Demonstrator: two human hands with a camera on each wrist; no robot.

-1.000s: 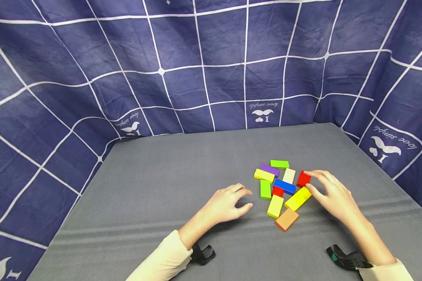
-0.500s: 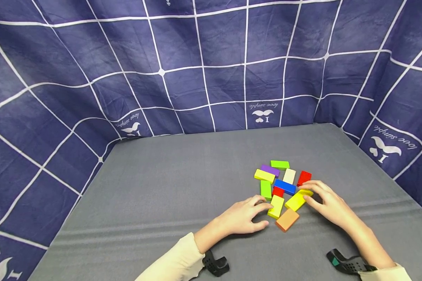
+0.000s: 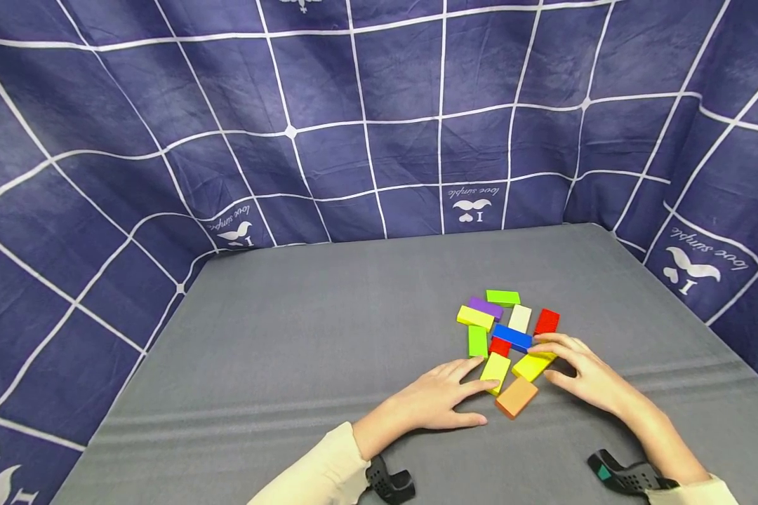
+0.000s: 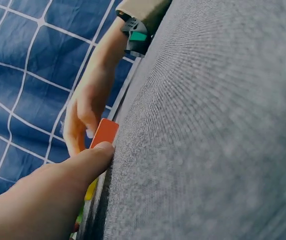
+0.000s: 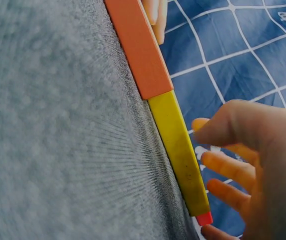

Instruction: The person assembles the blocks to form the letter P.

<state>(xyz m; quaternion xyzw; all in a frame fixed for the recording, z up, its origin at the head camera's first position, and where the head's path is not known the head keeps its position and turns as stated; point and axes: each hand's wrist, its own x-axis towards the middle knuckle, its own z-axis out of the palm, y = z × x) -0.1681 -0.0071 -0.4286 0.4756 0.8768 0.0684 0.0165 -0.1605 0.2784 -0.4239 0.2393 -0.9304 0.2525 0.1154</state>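
Several coloured blocks lie flat in a loose cluster. My left hand (image 3: 439,398) is at the cluster's left side, fingers spread and relaxed, fingertips over a pale yellow block (image 3: 496,369), thumb near the table. My right hand (image 3: 584,372) reaches in from the right with fingers loosely bent over a bright yellow block (image 3: 532,366); in the right wrist view its thumb and fingers stand apart from that block's side. An orange block (image 3: 516,398) lies between the hands at the front. A blue block (image 3: 512,338) and a small red block (image 3: 500,346) sit behind.
Further back lie a green block (image 3: 502,298), a purple block (image 3: 485,307), a cream block (image 3: 520,318) and another red block (image 3: 547,321). A grey cloth (image 3: 290,337) covers the table. A blue curtain with white grid lines (image 3: 398,140) surrounds its back and sides.
My left hand has moved right and toward me, from beside the cluster to the pale yellow block. My right hand has shifted left and toward me from the red block over the bright yellow block.
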